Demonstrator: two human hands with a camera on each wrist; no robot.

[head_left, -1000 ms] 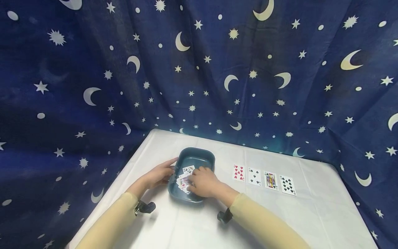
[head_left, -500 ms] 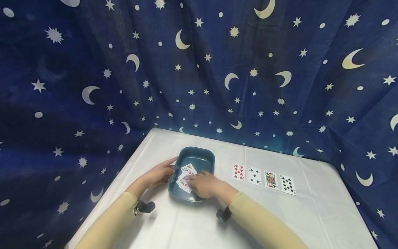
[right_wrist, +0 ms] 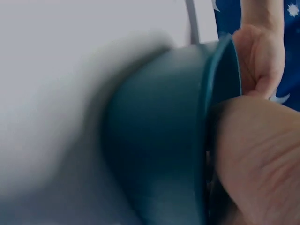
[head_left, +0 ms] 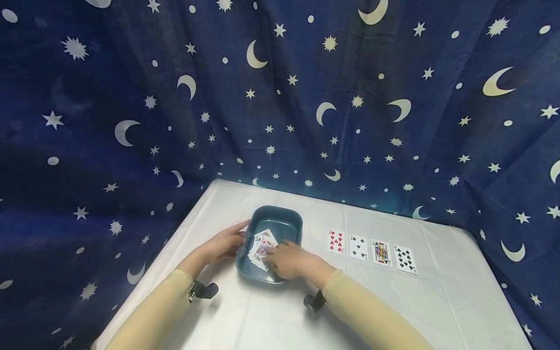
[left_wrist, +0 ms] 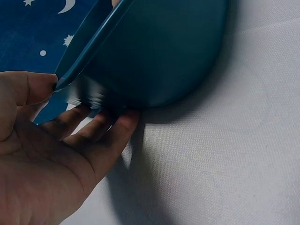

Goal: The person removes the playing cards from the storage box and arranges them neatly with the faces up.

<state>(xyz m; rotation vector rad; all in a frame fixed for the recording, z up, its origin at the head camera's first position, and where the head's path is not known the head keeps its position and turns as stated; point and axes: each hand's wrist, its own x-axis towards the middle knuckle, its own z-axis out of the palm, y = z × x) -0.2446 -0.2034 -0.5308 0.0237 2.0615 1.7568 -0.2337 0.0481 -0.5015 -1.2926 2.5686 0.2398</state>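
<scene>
Digging through cards [head_left: 261, 249] in tray [head_left: 290, 219] near table's left edge, right hand [head_left: 286, 260] curled on pile, pinching one by looks. Left hand [head_left: 222, 244] steadying rim, thumb on top, fingers under. Next up probably: lift clean, lay beside row [head_left: 371, 252] near right edge.
</scene>
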